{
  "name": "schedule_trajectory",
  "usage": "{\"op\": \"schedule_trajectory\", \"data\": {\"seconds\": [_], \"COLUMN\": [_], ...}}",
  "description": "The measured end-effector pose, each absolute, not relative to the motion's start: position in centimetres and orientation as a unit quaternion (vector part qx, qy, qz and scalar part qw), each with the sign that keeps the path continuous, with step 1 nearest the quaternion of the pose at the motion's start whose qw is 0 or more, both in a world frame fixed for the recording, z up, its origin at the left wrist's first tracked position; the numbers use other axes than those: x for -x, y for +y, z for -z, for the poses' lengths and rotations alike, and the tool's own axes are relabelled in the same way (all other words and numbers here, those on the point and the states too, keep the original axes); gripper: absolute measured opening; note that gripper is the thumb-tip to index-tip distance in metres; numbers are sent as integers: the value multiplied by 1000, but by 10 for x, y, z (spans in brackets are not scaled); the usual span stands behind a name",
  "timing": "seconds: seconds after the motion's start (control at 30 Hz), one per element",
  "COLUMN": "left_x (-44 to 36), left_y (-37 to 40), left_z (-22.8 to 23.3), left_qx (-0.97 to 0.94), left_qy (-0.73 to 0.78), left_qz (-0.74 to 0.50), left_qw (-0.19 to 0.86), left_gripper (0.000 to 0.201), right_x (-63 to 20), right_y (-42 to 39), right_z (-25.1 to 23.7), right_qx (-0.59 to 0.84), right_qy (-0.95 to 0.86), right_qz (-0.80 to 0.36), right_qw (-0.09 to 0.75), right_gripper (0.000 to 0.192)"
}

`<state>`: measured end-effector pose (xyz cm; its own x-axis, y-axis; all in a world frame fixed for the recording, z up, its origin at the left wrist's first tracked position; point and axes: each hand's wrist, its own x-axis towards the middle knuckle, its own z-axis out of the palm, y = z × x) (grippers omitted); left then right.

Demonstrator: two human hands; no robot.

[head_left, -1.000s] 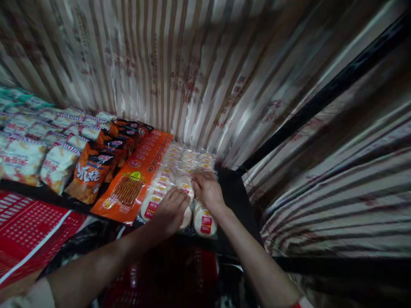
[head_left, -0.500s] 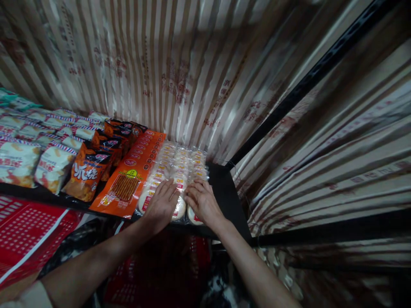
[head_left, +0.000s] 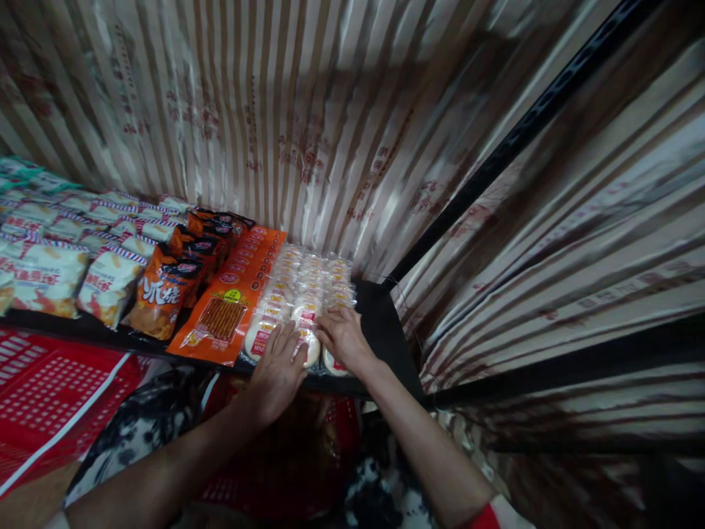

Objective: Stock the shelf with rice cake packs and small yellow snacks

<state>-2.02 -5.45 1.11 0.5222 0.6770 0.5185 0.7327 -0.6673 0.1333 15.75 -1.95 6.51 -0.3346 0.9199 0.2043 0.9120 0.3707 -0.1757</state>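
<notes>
While both hands lie flat and unclenched, the left hand [head_left: 277, 365] and right hand [head_left: 344, 337] press clear-wrapped round white cakes [head_left: 302, 297] at the black shelf [head_left: 385, 330]'s front edge.

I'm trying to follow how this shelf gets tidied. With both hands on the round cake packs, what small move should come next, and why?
Probably a short push of the front packs toward the back. Both the left hand and the right hand lie flat on the round cake packs, whose front row sits right at the shelf edge, level with or slightly past the neighbouring orange packet.
</notes>
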Motion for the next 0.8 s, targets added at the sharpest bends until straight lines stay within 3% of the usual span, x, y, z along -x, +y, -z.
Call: {"op": "schedule_trajectory", "data": {"seconds": [0.2,0.8], "left_x": [19,16], "left_y": [-50,-35], "left_z": [-5,-5], "left_qx": [870,848], "left_qy": [-405,-414], "left_qz": [273,319], "left_qw": [70,82], "left_gripper": [31,13], "right_x": [-152,-147], "right_y": [-15,-9], "right_z": [-72,-77], "right_qx": [559,559], "right_qy": [-824,-828], "right_qz": [0,29], "right_qw": [92,16], "right_gripper": [11,39]}}
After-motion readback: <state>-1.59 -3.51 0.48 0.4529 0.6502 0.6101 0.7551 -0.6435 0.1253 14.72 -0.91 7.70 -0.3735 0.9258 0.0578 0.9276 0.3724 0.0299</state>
